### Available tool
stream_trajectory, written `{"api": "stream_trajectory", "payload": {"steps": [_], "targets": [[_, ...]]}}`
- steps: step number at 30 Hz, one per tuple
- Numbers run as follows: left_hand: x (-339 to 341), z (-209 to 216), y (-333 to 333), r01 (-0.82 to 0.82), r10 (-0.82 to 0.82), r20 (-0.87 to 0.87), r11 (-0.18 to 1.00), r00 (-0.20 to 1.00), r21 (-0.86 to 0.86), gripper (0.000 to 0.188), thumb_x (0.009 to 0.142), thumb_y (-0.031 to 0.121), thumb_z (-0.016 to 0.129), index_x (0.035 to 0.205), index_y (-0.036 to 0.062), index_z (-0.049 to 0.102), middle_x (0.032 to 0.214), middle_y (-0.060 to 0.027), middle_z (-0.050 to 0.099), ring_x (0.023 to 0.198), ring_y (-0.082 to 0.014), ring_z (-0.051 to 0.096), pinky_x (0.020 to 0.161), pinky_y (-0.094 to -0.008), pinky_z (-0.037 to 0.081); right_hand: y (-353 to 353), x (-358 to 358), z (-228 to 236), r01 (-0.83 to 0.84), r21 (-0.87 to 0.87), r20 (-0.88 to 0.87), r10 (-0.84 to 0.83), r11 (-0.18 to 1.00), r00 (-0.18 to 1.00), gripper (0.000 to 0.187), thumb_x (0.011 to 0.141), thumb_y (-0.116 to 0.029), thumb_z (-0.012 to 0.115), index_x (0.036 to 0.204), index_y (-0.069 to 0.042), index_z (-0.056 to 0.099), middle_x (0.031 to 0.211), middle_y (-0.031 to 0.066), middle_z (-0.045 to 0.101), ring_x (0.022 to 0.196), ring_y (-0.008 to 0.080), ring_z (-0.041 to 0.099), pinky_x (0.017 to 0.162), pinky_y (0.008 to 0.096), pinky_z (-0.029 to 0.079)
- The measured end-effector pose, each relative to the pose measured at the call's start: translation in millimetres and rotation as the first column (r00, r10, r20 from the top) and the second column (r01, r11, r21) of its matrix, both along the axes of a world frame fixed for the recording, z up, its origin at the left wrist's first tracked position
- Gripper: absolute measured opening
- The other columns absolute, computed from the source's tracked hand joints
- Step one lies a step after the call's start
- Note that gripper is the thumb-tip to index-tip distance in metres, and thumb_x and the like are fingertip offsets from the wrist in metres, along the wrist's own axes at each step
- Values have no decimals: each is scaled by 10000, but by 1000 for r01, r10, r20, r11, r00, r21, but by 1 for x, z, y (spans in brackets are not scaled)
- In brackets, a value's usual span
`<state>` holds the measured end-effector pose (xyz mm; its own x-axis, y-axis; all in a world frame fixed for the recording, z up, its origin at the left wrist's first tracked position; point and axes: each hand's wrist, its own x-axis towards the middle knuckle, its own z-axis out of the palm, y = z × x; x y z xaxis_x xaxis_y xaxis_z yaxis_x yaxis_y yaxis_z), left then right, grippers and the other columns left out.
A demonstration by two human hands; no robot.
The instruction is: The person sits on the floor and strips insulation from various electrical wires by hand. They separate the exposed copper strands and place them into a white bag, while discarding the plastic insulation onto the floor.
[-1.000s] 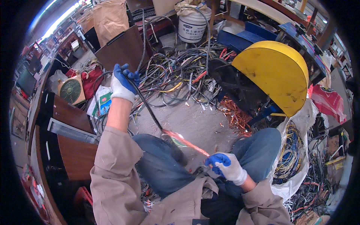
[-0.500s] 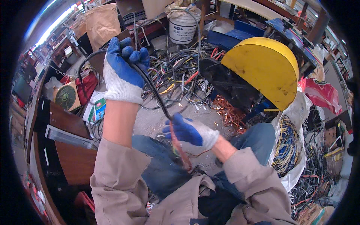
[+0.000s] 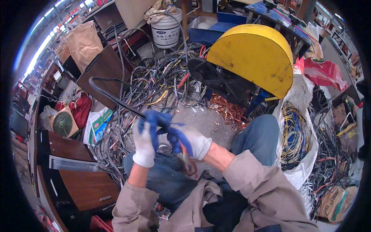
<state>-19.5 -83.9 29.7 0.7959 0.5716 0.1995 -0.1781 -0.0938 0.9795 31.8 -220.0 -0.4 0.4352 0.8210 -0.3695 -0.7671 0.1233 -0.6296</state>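
Note:
Both my gloved hands are close together in front of my knees, wrapped round a thick black cable. My left hand, in a blue-and-white work glove, is closed on the black sheath. Right beside it, my right hand grips the cable near its stripped part. Below the right hand hang reddish inner wires, blurred by motion. From the left hand the cable runs up to the left and bends over in a loop. The fingertips of both hands partly hide each other.
A tangled heap of scrap cables lies ahead. Beyond my right knee stands a machine with a yellow guard, copper scraps beneath it. A white sack of thin wires is on the right, dark wooden panels on the left, a white bucket behind.
My left hand has come down and inward along the cable until it sits beside the right hand. The cable's free length now extends leftward. My view has shifted slightly right.

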Motion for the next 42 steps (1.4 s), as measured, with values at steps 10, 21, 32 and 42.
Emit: {"api": "stream_trajectory", "payload": {"steps": [10,21,32,42], "targets": [[54,-8,85,-317,323,-72,822,944,-473,386,957,482,584,810,128,545,548,25,382,451,-153,397,462,-352,421,-22,-43,25,-45,-160,655,140,986,742,180,979,-184,574,998,-36,674,831,-5,647,726,110,558,683,292,470],[54,-73,202,-460,547,-50,647,836,-607,314,969,426,530,833,144,552,677,-10,544,516,-172,508,468,-361,424,-93,-87,3,-104,-306,737,304,946,603,155,947,-96,595,1046,-9,676,931,51,698,853,117,618,770,311,505],[-39,-69,326,-663,700,-157,543,696,-516,359,934,462,524,971,114,604,789,-22,534,695,-209,528,628,-378,458,-188,-39,31,99,-282,472,48,954,880,218,919,-141,619,1044,35,651,755,38,636,580,61,529,542,225,435],[24,-20,278,-231,199,-129,921,971,-313,382,1030,303,429,1274,53,584,1207,-119,648,1059,-289,616,923,-410,485,-146,1,-65,273,-464,659,123,843,742,453,939,-507,609,997,-66,695,854,34,642,744,165,569,724,350,497]]}}
